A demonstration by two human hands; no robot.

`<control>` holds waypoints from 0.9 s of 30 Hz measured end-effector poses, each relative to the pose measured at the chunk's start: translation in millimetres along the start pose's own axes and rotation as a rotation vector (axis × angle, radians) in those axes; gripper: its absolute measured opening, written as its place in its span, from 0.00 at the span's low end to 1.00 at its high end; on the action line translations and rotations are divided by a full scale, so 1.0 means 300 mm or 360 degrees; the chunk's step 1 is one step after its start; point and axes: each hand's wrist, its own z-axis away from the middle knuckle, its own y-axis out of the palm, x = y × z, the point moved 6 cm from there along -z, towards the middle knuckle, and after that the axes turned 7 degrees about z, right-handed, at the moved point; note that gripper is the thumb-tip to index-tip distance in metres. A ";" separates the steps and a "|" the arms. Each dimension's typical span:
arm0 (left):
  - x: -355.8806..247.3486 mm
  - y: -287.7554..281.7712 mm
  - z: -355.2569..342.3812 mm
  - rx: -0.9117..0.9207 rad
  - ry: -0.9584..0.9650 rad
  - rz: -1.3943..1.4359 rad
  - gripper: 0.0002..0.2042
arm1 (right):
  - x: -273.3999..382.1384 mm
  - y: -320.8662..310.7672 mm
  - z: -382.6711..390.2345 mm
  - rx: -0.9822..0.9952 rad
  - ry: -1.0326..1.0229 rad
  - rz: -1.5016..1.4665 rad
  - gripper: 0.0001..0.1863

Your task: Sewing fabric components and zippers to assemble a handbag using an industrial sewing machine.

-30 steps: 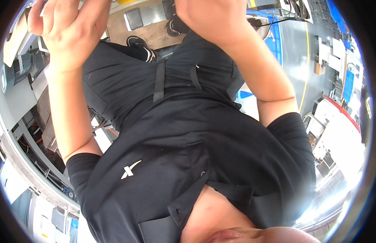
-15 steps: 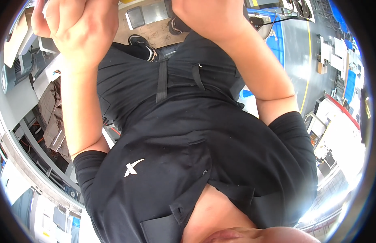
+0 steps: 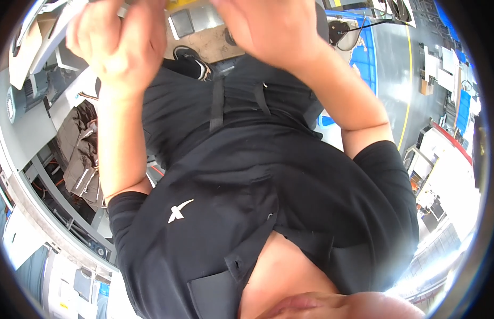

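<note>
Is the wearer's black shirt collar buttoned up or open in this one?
Open: the collar parts to either side, and bare skin shows between its edges.

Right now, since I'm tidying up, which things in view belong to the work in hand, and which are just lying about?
Likely in use:
- left hand and right hand; anything held can't be made out
- perhaps the yellow item between them; contact unclear

Apparently lying about:
- crumpled brown cloth, left
- brown box, far right
</note>
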 end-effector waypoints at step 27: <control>0.059 0.305 0.327 0.0068 -0.2592 0.2922 0.11 | -0.003 -0.122 -0.148 -0.0124 -0.0090 -0.0816 0.22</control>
